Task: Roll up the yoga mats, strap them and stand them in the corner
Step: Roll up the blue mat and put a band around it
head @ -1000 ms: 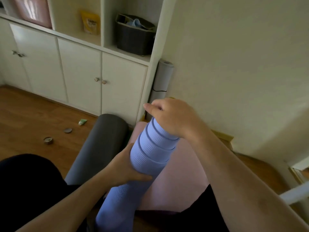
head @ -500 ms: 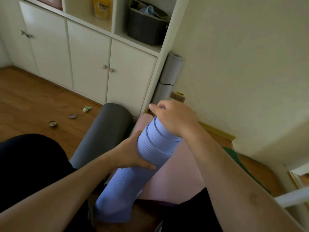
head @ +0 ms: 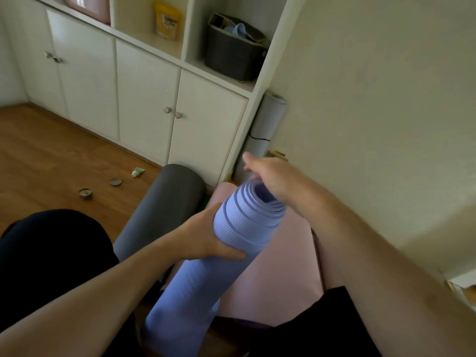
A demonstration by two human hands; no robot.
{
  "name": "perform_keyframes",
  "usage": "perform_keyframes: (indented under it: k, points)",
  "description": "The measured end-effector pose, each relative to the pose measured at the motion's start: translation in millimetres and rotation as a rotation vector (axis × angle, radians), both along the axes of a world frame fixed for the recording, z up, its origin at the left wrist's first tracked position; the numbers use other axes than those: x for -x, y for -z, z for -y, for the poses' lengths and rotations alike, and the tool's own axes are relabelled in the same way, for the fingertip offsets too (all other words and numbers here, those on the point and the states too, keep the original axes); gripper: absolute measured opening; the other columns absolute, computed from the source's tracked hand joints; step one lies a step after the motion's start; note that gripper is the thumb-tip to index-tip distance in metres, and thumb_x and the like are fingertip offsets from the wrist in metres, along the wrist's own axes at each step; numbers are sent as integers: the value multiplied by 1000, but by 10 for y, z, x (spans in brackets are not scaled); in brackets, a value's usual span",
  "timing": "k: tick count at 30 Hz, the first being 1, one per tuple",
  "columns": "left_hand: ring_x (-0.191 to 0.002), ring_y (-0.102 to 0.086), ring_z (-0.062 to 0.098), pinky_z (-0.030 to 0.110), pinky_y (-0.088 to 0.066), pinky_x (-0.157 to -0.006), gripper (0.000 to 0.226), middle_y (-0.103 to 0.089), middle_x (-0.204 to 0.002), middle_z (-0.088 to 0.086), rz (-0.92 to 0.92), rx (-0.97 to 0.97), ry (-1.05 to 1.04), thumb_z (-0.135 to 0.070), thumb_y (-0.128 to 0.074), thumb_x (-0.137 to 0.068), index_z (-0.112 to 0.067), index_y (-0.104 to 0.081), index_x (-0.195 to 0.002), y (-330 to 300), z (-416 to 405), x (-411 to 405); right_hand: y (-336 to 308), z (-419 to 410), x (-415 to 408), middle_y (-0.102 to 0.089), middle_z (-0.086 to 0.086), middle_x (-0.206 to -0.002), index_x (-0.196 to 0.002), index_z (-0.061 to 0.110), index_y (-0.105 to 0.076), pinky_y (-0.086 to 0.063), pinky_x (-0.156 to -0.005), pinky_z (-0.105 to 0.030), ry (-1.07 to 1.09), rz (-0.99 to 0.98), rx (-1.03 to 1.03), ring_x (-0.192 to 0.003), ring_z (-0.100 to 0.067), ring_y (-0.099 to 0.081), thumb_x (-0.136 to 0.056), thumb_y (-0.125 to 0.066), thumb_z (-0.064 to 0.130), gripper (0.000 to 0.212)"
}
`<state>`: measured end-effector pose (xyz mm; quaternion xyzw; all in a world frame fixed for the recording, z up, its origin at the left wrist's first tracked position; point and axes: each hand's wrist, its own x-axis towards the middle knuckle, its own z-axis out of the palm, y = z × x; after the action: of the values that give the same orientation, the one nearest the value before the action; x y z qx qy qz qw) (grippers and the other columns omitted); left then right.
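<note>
A rolled purple yoga mat (head: pixel 206 264) stands tilted at centre frame, its spiral end up. The left hand (head: pixel 206 240) grips its upper side, thumb across the front. The right hand (head: pixel 273 176) hovers over the top end, fingers loosely extended, holding nothing, with a grey rolled mat (head: pixel 164 210) just left.

We see a purple rolled mat (head: pixel 206 266) with a wavy ribbed skin, tilted, its uneven spiral end toward one o'clock and its foot near six. At ten o'clock of it lies a dark grey rolled mat (head: pixel 164 210); beneath, toward three, a pink mat (head: pixel 283 274). At twelve o'clock a pale grey rolled mat (head: pixel 268 119) stands upright in the corner, a black strap (head: pixel 258 138) round it.
</note>
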<state>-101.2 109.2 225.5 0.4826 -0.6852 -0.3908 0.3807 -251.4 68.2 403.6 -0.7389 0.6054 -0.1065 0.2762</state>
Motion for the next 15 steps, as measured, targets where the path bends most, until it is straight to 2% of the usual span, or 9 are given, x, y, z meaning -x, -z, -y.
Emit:
perform_keyframes:
  k: [2,3,5,8,11,13,15]
  points:
    - [-123,-51,-14,4,-44,-92,105,-54,-130,-41,-4,14,-12,-46,-100,-62,-51,-39,-147,14,-6,-29,-126,29,35,-71,-4,-114,-124,18,-69,-45,-95,-41,25,9,194,-107,-24,-63,-106,-33,62,59]
    - [-123,-52,-14,7,-45,-94,107,-55,-131,-40,-9,9,-18,-47,-100,-61,-50,-39,-149,35,-9,-37,-96,21,5,-69,-2,-113,-123,20,-67,-42,-90,-39,1,-63,277,-106,-24,-60,-108,-30,55,53]
    - [-121,-53,-14,10,-46,-95,106,-59,-131,-34,0,-15,-27,-45,-101,-59,-48,-42,-147,68,-18,-43,178,-88,-108,-66,-4,-122,-125,24,-63,-43,-92,-40,-116,-244,300,-116,-29,-58,-108,-23,45,49]
    - [-116,-53,-19,2,-45,-85,99,-61,-127,-31,5,-30,-21,-39,-101,-62,-50,-44,-141,48,-29,-62,498,-92,-211,-68,-6,-128,-126,27,-68,-45,-107,-50,-47,-203,77,-122,-33,-59,-106,-26,66,61]
    - [-116,-55,-16,9,-46,-90,98,-62,-126,-32,-17,-42,-19,-41,-101,-62,-52,-45,-142,-4,-18,-75,406,-37,-218,-68,-5,-123,-122,23,-69,-45,-105,-49,-59,-197,4,-119,-31,-60,-105,-27,69,64]
    - [-121,-55,-12,17,-47,-98,103,-61,-131,-32,-22,-29,-24,-46,-100,-60,-51,-43,-146,-18,-25,-84,184,41,-201,-70,-4,-114,-114,21,-70,-46,-99,-46,-60,-135,23,-110,-26,-63,-105,-29,69,64]
    - [-125,-54,-8,18,-48,-101,104,-59,-135,-31,-20,-10,-16,-47,-100,-61,-50,-42,-148,-17,-28,-97,-49,123,-141,-71,0,-115,-117,24,-71,-46,-102,-46,-34,-13,135,-111,-22,-64,-100,-29,75,68]
